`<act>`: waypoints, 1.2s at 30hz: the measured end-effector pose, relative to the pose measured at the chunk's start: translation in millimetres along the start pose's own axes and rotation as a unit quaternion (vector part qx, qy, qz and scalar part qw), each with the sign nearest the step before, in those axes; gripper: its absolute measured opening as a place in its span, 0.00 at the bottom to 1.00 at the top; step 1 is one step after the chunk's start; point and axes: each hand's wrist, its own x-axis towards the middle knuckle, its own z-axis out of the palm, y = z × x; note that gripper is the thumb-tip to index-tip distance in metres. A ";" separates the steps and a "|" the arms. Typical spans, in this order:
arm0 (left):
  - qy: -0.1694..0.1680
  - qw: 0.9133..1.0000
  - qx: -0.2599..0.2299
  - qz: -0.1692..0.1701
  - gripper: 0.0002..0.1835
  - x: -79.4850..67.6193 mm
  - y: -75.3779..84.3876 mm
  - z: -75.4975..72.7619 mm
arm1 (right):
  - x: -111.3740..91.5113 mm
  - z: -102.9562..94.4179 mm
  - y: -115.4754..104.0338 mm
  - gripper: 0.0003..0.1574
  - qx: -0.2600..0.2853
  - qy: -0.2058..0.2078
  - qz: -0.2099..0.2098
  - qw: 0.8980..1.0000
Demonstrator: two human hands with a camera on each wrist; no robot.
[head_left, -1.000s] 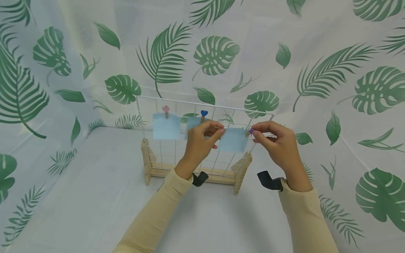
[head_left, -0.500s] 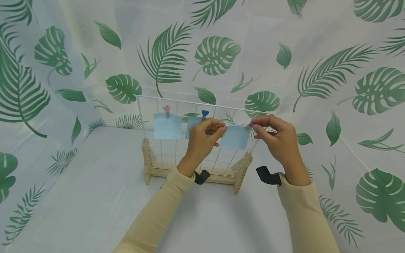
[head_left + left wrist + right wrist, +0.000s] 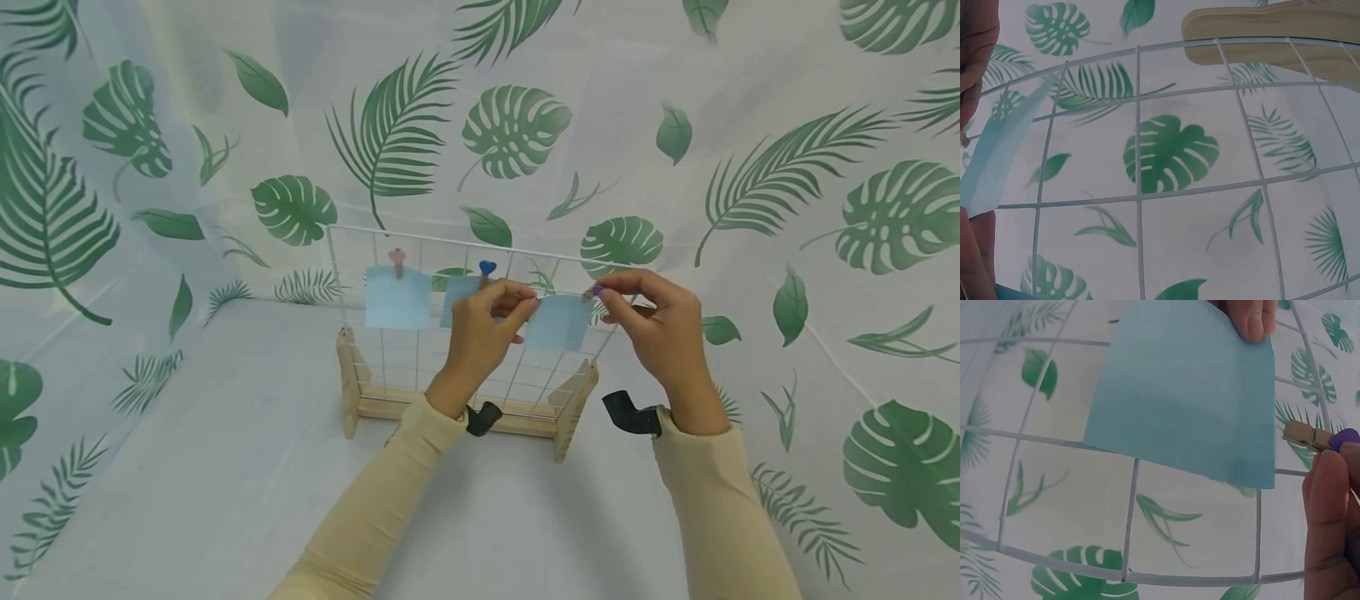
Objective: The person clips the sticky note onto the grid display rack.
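Note:
My left hand (image 3: 483, 337) pinches the left upper edge of a light blue paper note (image 3: 558, 323), held at the wire grid's right part. In the right wrist view the note (image 3: 1185, 394) hangs in front of the grid, with left fingertips (image 3: 1254, 325) at its upper corner. My right hand (image 3: 663, 333) pinches a small wooden clothespin (image 3: 1305, 435) by its purple end, just beside the note and apart from it. The left wrist view shows the note (image 3: 1004, 150) nearly edge-on.
A white wire grid (image 3: 420, 367) stands on wooden feet (image 3: 348, 383). Another blue note (image 3: 397, 300) hangs under a pink heart clothespin (image 3: 397, 260). A second note (image 3: 459, 296), partly behind my left hand, hangs under a blue heart clothespin (image 3: 487, 268). Leaf-patterned cloth (image 3: 517, 50) rises behind.
Both hands have moved slightly up, bringing the note and the purple clothespin higher against the grid. The grip of each hand stays the same.

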 end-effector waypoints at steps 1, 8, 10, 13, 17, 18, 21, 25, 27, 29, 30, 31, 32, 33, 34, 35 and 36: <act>0.000 1.000 0.000 -0.002 0.05 0.1 -0.1 0.2 | 0.4 1.1 0.8 0.06 0.001 0.002 -0.002 1.000; 0.010 1.000 0.006 -0.014 0.05 -0.9 0.3 2.8 | 2.8 7.0 2.1 0.04 -0.022 0.031 -0.022 0.999; 0.018 1.000 0.011 -0.010 0.05 -1.3 0.9 4.0 | 3.9 8.7 2.4 0.04 -0.038 0.037 -0.036 0.998; 0.030 0.999 0.024 0.000 0.05 -1.9 2.9 6.2 | 4.7 11.5 3.5 0.05 -0.063 0.037 -0.053 0.996; 0.048 0.998 0.042 0.011 0.05 -2.1 5.2 9.7 | 5.2 15.2 4.2 0.06 -0.099 0.030 -0.068 0.992; 0.052 0.998 0.046 0.012 0.05 -2.2 5.5 10.6 | 5.4 15.9 4.0 0.06 -0.107 0.027 -0.073 0.991; 0.064 0.996 0.061 0.019 0.06 -2.8 5.7 13.0 | 6.1 18.1 2.3 0.07 -0.130 0.015 -0.082 0.988; 0.073 0.993 0.081 0.034 0.06 -3.6 4.0 13.7 | 6.2 21.6 -3.3 0.08 -0.165 0.004 -0.094 0.982; 0.075 0.992 0.093 0.047 0.06 -4.5 2.4 13.3 | 5.9 24.1 -5.7 0.08 -0.188 0.008 -0.103 0.977; 0.078 0.989 0.107 0.063 0.06 -6.1 0.5 12.3 | 5.2 26.4 -7.4 0.06 -0.214 0.027 -0.113 0.970; 0.079 0.988 0.115 0.072 0.07 -7.3 -0.7 11.8 | 4.7 27.6 -7.3 0.05 -0.227 0.040 -0.115 0.966; 0.080 0.986 0.123 0.082 0.07 -8.6 -1.7 11.0 | 4.0 28.6 -6.9 0.04 -0.238 0.054 -0.117 0.963; 0.082 0.984 0.132 0.092 0.07 -10.3 -2.9 10.1 | 3.4 29.3 -6.8 0.04 -0.245 0.068 -0.118 0.960; 0.084 0.982 0.139 0.101 0.08 -12.1 -4.1 8.9 | 2.6 30.0 -6.5 0.05 -0.251 0.082 -0.117 0.957; 0.084 0.980 0.144 0.111 0.08 -14.4 -5.2 7.2 | 1.6 30.2 -5.8 0.06 -0.252 0.094 -0.116 0.956; 0.084 0.978 0.148 0.120 0.07 -17.0 -6.5 4.9 | 0.3 30.4 -4.7 0.07 -0.252 0.102 -0.113 0.956; 0.082 0.977 0.151 0.128 0.07 -19.9 -8.0 2.4 | -1.7 30.0 -3.2 0.08 -0.248 0.106 -0.113 0.956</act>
